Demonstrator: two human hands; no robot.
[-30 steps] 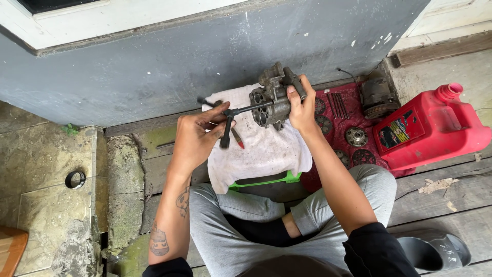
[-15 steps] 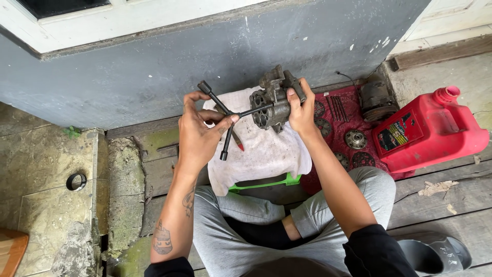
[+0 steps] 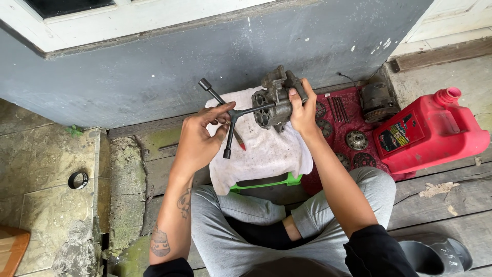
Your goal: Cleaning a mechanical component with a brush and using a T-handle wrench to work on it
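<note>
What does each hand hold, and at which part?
The left hand holds the Y-shaped wrench at its hub. The right hand holds the metal housing by its right side.

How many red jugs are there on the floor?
1. The red jug lies on its side at the right, on the wooden boards, beside the red cloth with metal parts. Others may be out of view.
</note>
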